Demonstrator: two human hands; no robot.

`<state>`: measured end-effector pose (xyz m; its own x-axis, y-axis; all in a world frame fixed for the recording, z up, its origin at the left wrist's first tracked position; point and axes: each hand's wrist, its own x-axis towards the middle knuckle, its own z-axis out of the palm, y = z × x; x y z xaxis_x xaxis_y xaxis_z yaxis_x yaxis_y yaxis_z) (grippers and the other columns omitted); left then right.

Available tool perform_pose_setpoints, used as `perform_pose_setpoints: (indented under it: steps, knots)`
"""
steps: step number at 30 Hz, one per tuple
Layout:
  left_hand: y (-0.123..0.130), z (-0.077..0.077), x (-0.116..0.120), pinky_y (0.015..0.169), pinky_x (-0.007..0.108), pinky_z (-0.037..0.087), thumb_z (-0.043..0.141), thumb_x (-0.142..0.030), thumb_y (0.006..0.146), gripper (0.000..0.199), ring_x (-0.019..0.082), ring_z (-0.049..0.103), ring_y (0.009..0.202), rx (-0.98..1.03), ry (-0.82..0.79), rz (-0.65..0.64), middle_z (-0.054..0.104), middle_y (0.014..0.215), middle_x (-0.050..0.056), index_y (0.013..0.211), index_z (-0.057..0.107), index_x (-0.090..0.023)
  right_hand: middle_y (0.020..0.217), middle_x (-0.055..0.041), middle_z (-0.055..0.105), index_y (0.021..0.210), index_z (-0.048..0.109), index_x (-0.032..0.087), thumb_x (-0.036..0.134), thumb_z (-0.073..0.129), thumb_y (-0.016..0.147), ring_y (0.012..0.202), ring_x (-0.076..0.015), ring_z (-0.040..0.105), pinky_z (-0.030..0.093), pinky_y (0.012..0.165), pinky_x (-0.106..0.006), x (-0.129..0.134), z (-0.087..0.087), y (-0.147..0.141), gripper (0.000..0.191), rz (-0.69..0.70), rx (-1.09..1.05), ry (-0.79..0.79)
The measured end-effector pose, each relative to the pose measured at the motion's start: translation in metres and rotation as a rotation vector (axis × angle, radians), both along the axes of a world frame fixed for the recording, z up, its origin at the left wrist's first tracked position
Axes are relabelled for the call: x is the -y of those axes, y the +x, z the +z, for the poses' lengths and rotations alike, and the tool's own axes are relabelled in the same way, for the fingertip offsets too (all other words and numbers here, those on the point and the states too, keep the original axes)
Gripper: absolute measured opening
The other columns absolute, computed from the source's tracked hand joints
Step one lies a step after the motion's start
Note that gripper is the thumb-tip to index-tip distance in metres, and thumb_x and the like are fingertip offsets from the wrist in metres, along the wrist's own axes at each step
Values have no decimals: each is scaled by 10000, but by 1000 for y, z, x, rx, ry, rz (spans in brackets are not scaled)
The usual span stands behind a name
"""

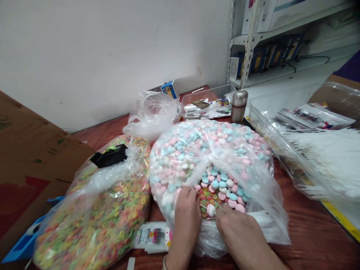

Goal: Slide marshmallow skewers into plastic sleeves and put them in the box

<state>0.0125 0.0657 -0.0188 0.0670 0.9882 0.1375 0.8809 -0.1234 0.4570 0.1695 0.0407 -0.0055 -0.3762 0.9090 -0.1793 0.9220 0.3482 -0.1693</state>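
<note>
Cardboard box on the far left, then a fat clear bag of fruity cereal rings with a black tape dispenser sitting on it. The main action is at the mouth of a big bag of pastel pink and blue candy discs, right at the near edge of the red wood-grain table. The left hand presses down at the opening, fingers curled, grip unclear. Just right of it lies a round white candy on a thin white stick, its long axis slanting up-left. The right hand is nearer, fingertips touching the candy head, but I can't tell if it's pinched.
</note>
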Motion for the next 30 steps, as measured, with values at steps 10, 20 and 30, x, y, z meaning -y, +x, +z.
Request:
perform_pose_setpoints:
  steps: [10, 20, 30]
  knots:
    - [-2, 10, 5, 745, 369, 410, 425, -142, 908, 119, 243, 555, 837, 100, -163, 27, 605, 864, 68, 859, 514, -205, 882, -143, 747, 935, 724, 118, -77, 427, 813, 737, -246, 752, 525, 557, -273, -5, 28, -19, 376, -36, 41, -136]
    - [-4, 17, 5, 687, 314, 428, 474, -217, 895, 105, 200, 580, 742, 317, -242, 11, 619, 777, 24, 818, 545, -211, 721, -55, 728, 848, 674, 175, 13, 499, 831, 579, -198, 721, 362, 448, -233, 7, -7, -3, 240, -71, -53, 35]
    - [2, 18, 2, 764, 294, 516, 739, -338, 763, 297, 193, 674, 810, 1162, -366, 266, 758, 870, 85, 985, 675, -151, 743, 28, 669, 846, 590, 272, 262, 378, 999, 621, -147, 688, 438, 537, -242, 18, -31, 41, 262, -39, -506, 254]
